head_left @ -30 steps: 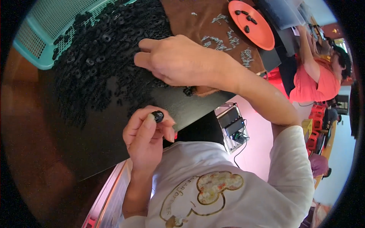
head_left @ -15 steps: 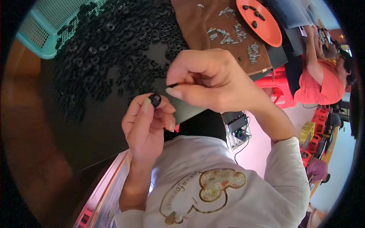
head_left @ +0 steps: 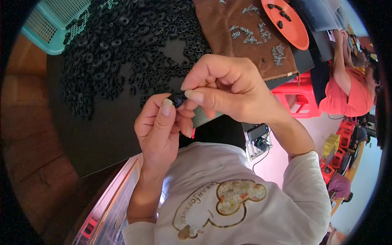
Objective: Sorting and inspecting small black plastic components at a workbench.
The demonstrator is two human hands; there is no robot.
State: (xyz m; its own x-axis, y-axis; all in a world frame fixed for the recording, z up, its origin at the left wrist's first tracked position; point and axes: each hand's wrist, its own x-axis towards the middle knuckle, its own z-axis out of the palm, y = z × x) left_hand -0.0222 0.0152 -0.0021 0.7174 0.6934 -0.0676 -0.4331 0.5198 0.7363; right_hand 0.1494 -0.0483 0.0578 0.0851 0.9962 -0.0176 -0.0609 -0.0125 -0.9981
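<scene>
My left hand (head_left: 157,124) pinches a small, rounded black plastic part (head_left: 176,100), which looks like a cord-lock body, between thumb and fingers. From the right, my right hand (head_left: 230,87) meets it, thumb and index finger closed on a smaller black plastic piece (head_left: 183,94) at the end of that part. Fingertips hide most of the smaller piece. Beyond both hands, a large heap of loose black plastic parts (head_left: 134,45) covers much of the dark table (head_left: 106,143). Small metal springs (head_left: 278,55) lie in clusters on a brown cloth (head_left: 228,49).
An orange plate (head_left: 300,38) at the far right holds several black pieces. A teal mesh basket (head_left: 51,47) stands at the far left. Red stools (head_left: 300,100) and a person in a red shirt (head_left: 347,96) are on the right. A black device with a cable (head_left: 258,132) sits below the table edge.
My right hand's fingertips have come down to the left hand, bringing the smaller piece against the rounded part. The left hand has risen slightly and moved right. The whole view has shifted a little.
</scene>
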